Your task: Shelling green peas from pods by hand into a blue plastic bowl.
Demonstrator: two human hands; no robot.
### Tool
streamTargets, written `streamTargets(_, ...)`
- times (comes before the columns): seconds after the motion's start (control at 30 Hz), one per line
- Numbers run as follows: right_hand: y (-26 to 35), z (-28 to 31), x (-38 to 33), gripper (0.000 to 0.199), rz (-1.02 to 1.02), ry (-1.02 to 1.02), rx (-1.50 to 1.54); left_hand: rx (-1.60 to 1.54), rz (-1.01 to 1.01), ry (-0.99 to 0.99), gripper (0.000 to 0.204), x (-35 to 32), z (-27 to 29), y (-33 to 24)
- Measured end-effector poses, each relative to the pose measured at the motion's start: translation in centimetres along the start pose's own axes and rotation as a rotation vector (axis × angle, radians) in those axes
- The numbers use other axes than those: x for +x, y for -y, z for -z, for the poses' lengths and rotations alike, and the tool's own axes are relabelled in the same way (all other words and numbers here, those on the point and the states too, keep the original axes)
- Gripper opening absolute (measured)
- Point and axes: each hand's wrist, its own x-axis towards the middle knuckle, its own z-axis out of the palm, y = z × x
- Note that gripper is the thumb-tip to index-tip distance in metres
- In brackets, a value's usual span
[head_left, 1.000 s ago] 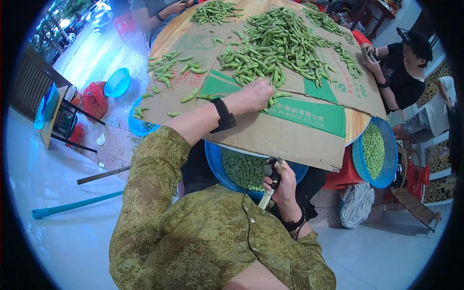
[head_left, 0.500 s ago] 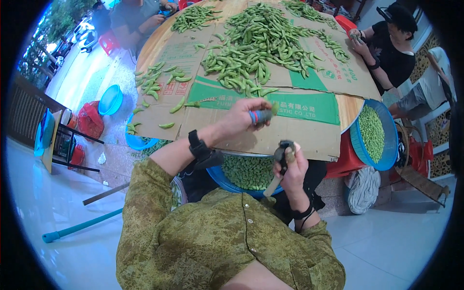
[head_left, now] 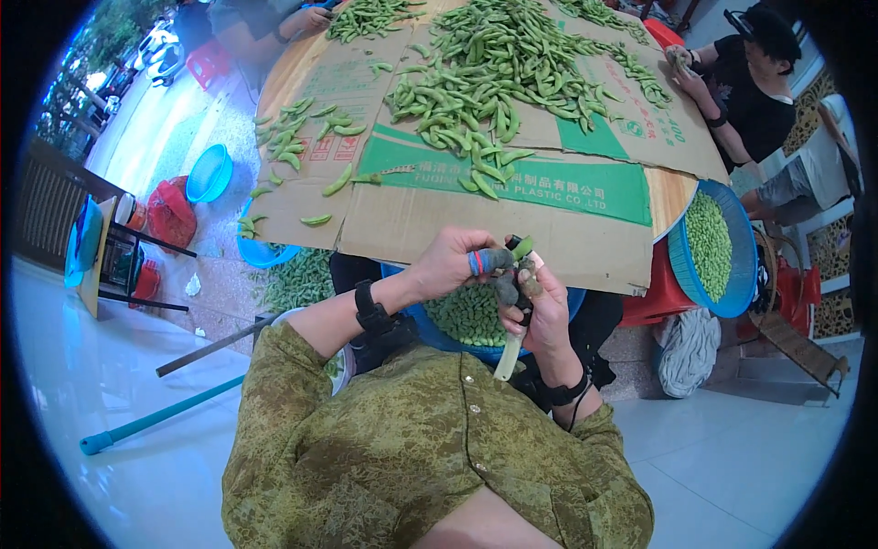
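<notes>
Over the near edge of the cardboard, my two hands meet. My left hand [head_left: 466, 261], with a grey cover and a blue-red band on a digit, pinches a green bean pod [head_left: 521, 247]. My right hand [head_left: 547, 311] is closed around a tool with a pale, flat handle [head_left: 508, 357] that sticks out below the fist; its working end is hidden among the dark-covered fingers. Just beneath the hands, a basin of shelled green beans [head_left: 466, 316] sits at my lap. A large heap of bean pods [head_left: 498, 69] lies on the cardboard [head_left: 412, 229] farther off.
At the right, a blue basket [head_left: 681, 265] holds shelled beans. A person [head_left: 754, 110] sits at the table's right side, another at the far left. More pods [head_left: 306, 284] lie on the floor at left, near a teal pole [head_left: 165, 416] and a blue basin [head_left: 209, 174].
My left hand has come right and down to meet my right hand, bringing the pod against the tool. My right hand has stayed nearly in place, and the view has shifted slightly.
</notes>
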Motion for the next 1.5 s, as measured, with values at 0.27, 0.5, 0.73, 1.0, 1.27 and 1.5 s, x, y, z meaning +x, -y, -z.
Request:
streamTargets(0.27, -0.2, 0.1, -0.2, 0.041, -0.029, -0.021, 0.018, 0.131, -0.1, 0.094, 0.02, -0.9, 0.8, -0.1)
streamTargets(0.5, -0.5, 0.3, -0.5, 0.042, -0.025, 0.032, 0.015, 0.332, -0.187, 0.052, 0.019, -0.8, 0.8, -0.4)
streamTargets(0.73, -0.5, 0.2, -0.7, 0.045, -0.055, -0.028, -0.009, 0.452, -0.346, 0.035, 0.017, -0.9, 0.7, -0.3)
streamTargets(1.0, -0.1, 0.0, -1.1, 0.039, -0.038, -0.016, -0.099, 0.513, -0.405, 0.043, 0.016, -1.0, 0.8, -0.5)
streamTargets(1.27, 0.3, -0.6, -0.7, 0.031, -0.041, -0.075, -0.067, 0.738, -0.634, -0.05, 0.016, -1.7, 0.4, 0.2)
streamTargets(1.5, 0.2, 0.7, -0.5, 0.032, -0.111, 0.159, 0.187, -0.235, 0.05, 0.209, 0.015, -1.7, 0.6, 0.2)
